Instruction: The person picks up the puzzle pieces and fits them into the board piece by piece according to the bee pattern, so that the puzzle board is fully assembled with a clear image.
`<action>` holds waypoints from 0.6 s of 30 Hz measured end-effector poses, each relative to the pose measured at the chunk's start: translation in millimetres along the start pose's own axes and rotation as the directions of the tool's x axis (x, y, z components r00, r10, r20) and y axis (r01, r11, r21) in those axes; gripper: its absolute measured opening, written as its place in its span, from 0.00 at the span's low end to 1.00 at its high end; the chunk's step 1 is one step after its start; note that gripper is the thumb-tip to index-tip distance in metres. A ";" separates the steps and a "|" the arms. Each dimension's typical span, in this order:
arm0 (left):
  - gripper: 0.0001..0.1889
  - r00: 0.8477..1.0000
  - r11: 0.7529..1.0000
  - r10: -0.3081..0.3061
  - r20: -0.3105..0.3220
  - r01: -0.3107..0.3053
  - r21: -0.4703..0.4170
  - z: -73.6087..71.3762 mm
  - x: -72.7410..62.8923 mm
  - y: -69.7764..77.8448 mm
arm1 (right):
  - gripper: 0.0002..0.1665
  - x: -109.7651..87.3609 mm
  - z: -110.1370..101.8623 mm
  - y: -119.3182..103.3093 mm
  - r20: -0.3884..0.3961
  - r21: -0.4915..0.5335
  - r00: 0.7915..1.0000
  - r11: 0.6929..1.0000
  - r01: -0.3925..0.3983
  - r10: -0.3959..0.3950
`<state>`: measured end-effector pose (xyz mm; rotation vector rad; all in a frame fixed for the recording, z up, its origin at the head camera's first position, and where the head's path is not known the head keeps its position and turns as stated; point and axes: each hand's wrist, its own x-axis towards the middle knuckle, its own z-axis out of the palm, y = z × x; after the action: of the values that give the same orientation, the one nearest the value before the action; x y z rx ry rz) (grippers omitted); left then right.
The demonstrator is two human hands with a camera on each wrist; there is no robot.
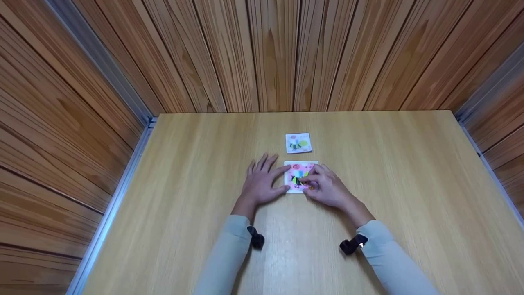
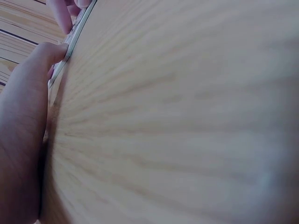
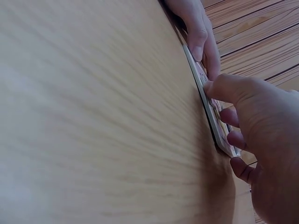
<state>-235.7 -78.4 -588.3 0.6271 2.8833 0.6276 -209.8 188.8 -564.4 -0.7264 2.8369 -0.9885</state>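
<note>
A square white-edged board (image 1: pixel 289 191) with a pink bee picture lies flat on the table, between the two hands. My left hand (image 1: pixel 262 180) rests palm down at its left side, fingers spread, with the thumb and index fingertips on the board's left edge. Over the right half of the picture, my right hand (image 1: pixel 327 186) bends its fingers, their tips on the bee. In the right wrist view its thumb (image 3: pixel 224 88) touches the board's near edge. A small orange-yellow bit shows beneath those fingers; whether they pinch it I cannot tell.
Just beyond the board lies a paper card (image 1: pixel 298 143) with a matching bee picture, paler in colour. The light wooden table (image 1: pixel 196 164) meets a plank wall (image 1: pixel 270 57) at the back. Metal rails (image 1: pixel 110 217) run along its sides.
</note>
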 end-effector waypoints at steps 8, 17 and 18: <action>0.40 1.000 1.000 -0.008 0.007 0.008 0.004 -0.2 -1.2 -0.8 | 0.15 -0.7 0.3 2.6 -0.017 0.027 1.000 1.000 0.007 -0.006; 0.39 1.000 0.999 0.018 -0.018 -0.019 -0.031 1.9 -0.2 -2.7 | 0.15 0.6 0.7 3.1 -0.004 0.044 1.000 0.999 -0.009 0.009; 0.39 1.000 1.000 0.019 -0.018 -0.019 -0.023 1.5 -0.1 -2.2 | 0.15 0.6 0.5 3.0 -0.006 0.047 1.000 0.999 -0.007 0.007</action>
<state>-236.0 -79.7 -590.6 0.6496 2.8851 0.6714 -211.4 190.3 -566.6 -0.7098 2.8093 -1.0539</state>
